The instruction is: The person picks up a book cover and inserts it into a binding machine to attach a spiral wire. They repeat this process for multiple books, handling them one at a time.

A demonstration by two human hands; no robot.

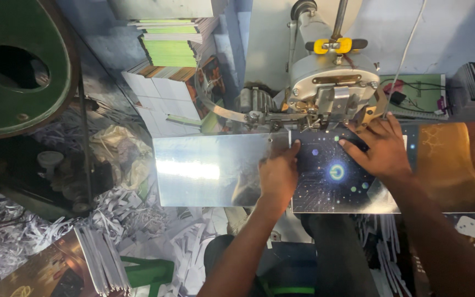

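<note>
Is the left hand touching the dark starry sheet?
Touching. The head view shows the left hand lying flat on the dark starry sheet, fingers pressing its left edge, no gap visible.

Dim overall, cool bluish cast. Main light falls from above around 12 o'clock: machine head (333,82) is the brightest zone, sharp enough. Strong white glare streak on the shiny metal plate (210,170) at centre-left, washing out its surface. Dark printed sheet (331,179) stays readable, slight sheen at its lower edge. Warm orange reflection on the glossy surface (457,165) at 3 o'clock. Left hand (277,177) and right hand (381,149) are lit on top, forearms fall to shadow toward 6 o'clock. Green wheel (12,66) at 10 o'clock is murky. Paper shreds (6,231) at 8 o'clock soft, noisy. Wide-angle bending at the edges.
</note>
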